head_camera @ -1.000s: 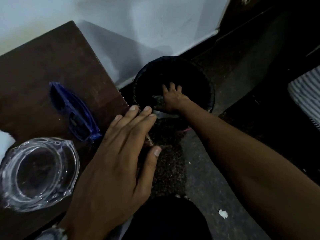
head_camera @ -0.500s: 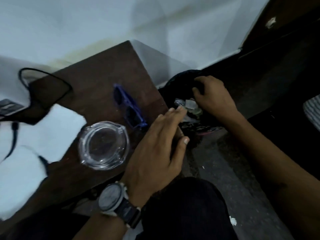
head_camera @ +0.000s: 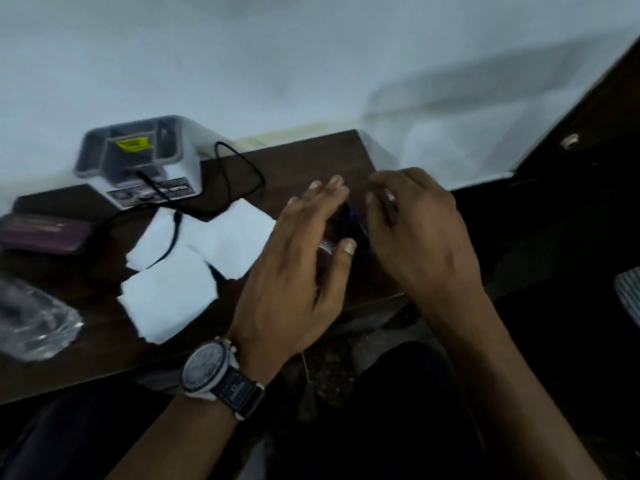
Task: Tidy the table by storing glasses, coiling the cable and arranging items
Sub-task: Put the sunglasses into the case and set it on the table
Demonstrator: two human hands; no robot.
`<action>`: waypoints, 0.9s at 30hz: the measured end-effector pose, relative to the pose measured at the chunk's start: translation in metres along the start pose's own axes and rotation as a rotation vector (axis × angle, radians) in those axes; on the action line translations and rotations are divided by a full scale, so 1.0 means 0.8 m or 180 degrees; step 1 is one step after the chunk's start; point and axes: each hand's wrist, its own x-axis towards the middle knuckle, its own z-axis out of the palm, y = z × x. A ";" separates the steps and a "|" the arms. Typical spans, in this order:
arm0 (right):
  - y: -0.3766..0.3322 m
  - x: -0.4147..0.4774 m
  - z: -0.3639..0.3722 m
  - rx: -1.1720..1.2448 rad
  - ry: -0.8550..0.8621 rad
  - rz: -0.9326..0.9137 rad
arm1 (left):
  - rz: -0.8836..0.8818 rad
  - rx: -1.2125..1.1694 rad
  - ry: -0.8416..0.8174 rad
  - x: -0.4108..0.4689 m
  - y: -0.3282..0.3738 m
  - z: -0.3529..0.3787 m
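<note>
Blue sunglasses lie near the right end of the dark wooden table, only a strip showing between my hands. My left hand, with a wristwatch, hovers flat with straight fingers over them and over a clear glass ashtray, which is mostly hidden. My right hand arches over the sunglasses from the right with bent fingers; whether it touches them is unclear. A black cable loops loosely from a white box across white tissues. A dark purple case lies at the far left.
A blurred clear plastic or glass object sits at the table's left front. The white wall runs behind the table. The table's right edge drops to dark floor. My dark-clothed legs are below the front edge.
My right hand left the black bin on the floor and came up over the table beside my left hand. My view swung from the bin to the tabletop, and the bin is out of sight.
</note>
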 end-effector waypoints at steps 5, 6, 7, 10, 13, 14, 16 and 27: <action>-0.067 -0.015 0.011 -0.0037 -0.0318 -0.0123 | -0.0330 0.0135 0.0371 -0.026 -0.041 -0.082; -0.082 -0.017 0.015 -0.0023 -0.0389 -0.0176 | -0.0404 0.0174 0.0418 -0.033 -0.052 -0.100; -0.097 -0.019 0.020 -0.0011 -0.0438 -0.0256 | -0.0488 0.0226 0.0452 -0.041 -0.062 -0.117; -0.147 -0.023 0.041 0.0117 -0.0523 -0.0505 | -0.0759 0.0401 0.0532 -0.062 -0.090 -0.167; -0.208 -0.020 0.072 0.0239 -0.0697 -0.0730 | -0.1082 0.0436 0.0688 -0.083 -0.113 -0.214; -0.226 -0.017 0.085 0.0262 -0.0761 -0.0795 | -0.1198 0.0451 0.0729 -0.088 -0.120 -0.227; -0.259 -0.010 0.108 0.0289 -0.0873 -0.0937 | -0.1410 0.0475 0.0798 -0.095 -0.133 -0.250; -0.353 0.062 0.243 -0.0085 -0.1899 -0.1753 | -0.1972 0.0315 0.1131 -0.079 -0.159 -0.278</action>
